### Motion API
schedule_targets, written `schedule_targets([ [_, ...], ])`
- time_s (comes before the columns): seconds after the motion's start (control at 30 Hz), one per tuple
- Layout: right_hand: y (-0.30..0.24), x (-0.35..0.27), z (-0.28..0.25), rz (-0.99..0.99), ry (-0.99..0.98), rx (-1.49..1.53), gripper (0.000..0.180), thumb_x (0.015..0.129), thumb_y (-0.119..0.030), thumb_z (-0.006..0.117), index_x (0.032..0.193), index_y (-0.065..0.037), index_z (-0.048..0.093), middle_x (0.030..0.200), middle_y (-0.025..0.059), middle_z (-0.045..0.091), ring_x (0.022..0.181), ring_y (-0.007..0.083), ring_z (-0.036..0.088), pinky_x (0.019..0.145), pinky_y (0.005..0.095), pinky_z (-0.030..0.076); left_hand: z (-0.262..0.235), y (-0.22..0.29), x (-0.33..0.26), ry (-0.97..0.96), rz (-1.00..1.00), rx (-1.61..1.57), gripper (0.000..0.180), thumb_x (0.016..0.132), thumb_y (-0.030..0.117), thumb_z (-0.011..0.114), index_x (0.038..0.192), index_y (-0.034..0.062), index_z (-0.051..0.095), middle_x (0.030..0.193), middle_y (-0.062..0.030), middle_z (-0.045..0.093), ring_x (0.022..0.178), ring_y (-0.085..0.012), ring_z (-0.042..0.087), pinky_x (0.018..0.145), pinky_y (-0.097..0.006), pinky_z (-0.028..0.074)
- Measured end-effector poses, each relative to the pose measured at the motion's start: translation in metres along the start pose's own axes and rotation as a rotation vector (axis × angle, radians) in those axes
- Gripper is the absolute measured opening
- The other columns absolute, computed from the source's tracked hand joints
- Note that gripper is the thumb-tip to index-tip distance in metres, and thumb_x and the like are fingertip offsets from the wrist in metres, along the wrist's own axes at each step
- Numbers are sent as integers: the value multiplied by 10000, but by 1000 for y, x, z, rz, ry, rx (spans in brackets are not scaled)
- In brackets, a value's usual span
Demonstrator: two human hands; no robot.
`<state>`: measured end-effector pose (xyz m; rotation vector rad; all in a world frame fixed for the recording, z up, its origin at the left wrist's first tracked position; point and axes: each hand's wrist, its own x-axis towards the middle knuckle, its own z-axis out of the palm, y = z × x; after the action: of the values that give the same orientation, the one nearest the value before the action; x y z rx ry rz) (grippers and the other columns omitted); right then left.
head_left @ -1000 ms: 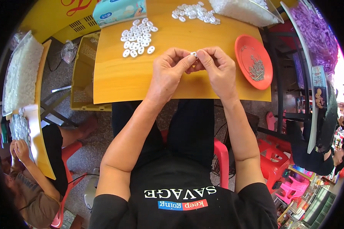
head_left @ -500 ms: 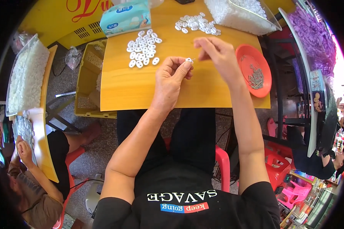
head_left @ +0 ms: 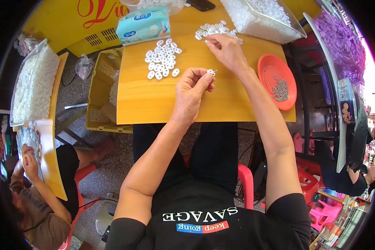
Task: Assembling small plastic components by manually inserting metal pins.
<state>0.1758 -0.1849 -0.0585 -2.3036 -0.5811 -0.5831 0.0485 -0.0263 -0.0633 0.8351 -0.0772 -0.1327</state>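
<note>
Between the thumb and fingers of my left hand (head_left: 191, 89) is a small white oval plastic piece (head_left: 211, 72). A thin metal pin (head_left: 215, 71) sticks out of it. My right hand (head_left: 229, 52) is over the near edge of a pile of similar white pieces (head_left: 216, 29), its thumb and fingers drawn together. Whether anything is pinched in its fingertips is too small to make out. To the left of my hands lies another group of white oval pieces with two holes (head_left: 163, 58). A red oval dish (head_left: 267, 68) on the right holds several small metal pins (head_left: 280, 88).
A blue tissue pack (head_left: 143, 27) stands at the far left of the wooden table (head_left: 154, 104). A clear bin of white pieces (head_left: 262, 21) is at the far right. A yellow crate (head_left: 96, 91) stands beside the table. At left, another person's hands (head_left: 29, 164) work at a side table.
My right hand has moved up and left, from near the left hand to the far pile. My left hand keeps its hold on the white piece. The whole view has shifted slightly.
</note>
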Motion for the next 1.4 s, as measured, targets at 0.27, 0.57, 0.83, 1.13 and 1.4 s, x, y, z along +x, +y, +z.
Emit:
schedule_targets([
  [0.27,-44,-43,-38,573,-103,700,255,927,-142,652,1140,-6,690,827,4,652,671,60,570,624,217,493,3,4,0,14,-6,-4,126,955,101,642,1017,7,586,889,-38,631,780,-102,583,734,-245,488],
  [0.57,-65,-65,-48,532,-92,861,295,956,-136,631,1215,4,653,884,-3,653,748,43,572,695,224,525,1,3,1,-28,5,45,94,960,85,623,1041,43,601,1204,-131,636,987,-161,619,859,-299,489],
  [0.83,-66,-74,-54,429,-72,702,196,925,-107,669,1078,17,673,911,46,694,754,62,627,644,212,529,1,2,1,-18,0,15,96,953,60,622,1037,18,598,1116,-132,660,1004,-189,630,876,-315,497],
  [1.13,-78,-86,-60,481,-35,454,149,893,-100,708,985,12,673,829,33,691,705,62,619,630,201,500,3,1,0,-44,17,72,148,935,98,669,1023,-1,602,1024,-80,672,918,-119,614,851,-262,492],
  [1.4,-94,-75,-42,693,258,1077,158,875,-130,747,942,-9,670,790,31,681,653,65,597,595,202,490,0,-2,0,-27,27,99,135,947,88,648,1032,-1,592,966,-61,643,895,-125,599,848,-270,482],
])
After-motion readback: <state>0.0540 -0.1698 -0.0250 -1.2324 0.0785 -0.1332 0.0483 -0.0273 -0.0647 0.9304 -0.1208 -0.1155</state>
